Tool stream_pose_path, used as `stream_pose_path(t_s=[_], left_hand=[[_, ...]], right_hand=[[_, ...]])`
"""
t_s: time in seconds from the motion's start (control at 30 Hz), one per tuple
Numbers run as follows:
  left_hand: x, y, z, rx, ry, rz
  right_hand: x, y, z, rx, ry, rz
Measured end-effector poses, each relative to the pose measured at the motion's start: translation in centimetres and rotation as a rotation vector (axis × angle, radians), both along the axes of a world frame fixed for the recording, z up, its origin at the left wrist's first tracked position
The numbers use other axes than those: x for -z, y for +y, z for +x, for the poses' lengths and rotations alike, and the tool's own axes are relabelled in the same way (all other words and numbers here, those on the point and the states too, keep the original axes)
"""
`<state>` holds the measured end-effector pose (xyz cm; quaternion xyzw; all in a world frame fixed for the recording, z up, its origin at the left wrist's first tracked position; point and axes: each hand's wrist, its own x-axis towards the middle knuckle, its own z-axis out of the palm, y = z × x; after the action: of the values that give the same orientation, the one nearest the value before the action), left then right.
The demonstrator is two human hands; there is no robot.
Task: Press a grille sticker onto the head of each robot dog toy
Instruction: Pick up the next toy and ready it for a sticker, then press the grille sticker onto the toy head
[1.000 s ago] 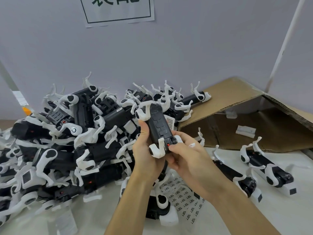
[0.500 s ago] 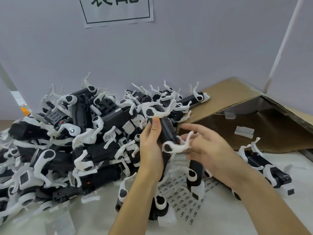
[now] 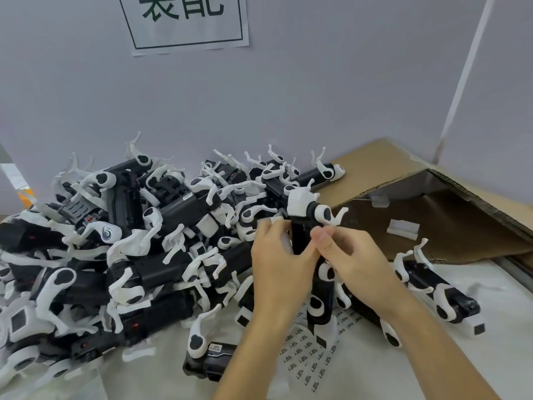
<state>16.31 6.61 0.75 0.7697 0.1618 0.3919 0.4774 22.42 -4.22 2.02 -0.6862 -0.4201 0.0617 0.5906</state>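
Both my hands hold one black and white robot dog toy [image 3: 305,215] above the table, its white head end pointing up and away from me. My left hand [image 3: 277,261] grips the black body from the left. My right hand [image 3: 349,258] pinches the body from the right, thumb near a white leg. A sticker sheet [image 3: 305,359] with rows of small dark stickers lies on the table below my wrists. Whether a sticker sits on the held toy's head is not visible.
A large heap of robot dog toys [image 3: 129,241] fills the left and back. Two more toys [image 3: 432,290] lie at the right. An open cardboard box [image 3: 450,220] lies on its side at the back right. A paper sign [image 3: 184,21] hangs on the grey wall.
The toy was turned in my hands, so its white head end now points up and away. My right hand came back from the open reach and pinches the body again.
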Motion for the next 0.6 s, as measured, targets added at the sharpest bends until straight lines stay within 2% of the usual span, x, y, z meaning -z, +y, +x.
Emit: stream_pose_path(t_s=[0.1, 0.2, 0.3, 0.43, 0.6], left_hand=[[-0.1, -0.3, -0.1, 0.075, 0.027, 0.057], [-0.2, -0.6, -0.5, 0.19, 0.016, 0.029], [-0.3, -0.6, -0.8, 0.249, 0.011, -0.032], [-0.2, -0.9, -0.5, 0.312, 0.014, -0.108], [0.3, -0.7, 0.0, 0.368, 0.013, -0.244]], right_hand=[[0.5, -0.2, 0.7, -0.013, 0.137, 0.112], [0.7, -0.4, 1.4, 0.029, 0.265, 0.172], [0.8, -1.0, 1.9, 0.065, 0.297, 0.191], [0.9, -0.6, 1.7, 0.044, 0.242, 0.231], [1.2, 0.3, 1.6, 0.014, 0.293, 0.258]])
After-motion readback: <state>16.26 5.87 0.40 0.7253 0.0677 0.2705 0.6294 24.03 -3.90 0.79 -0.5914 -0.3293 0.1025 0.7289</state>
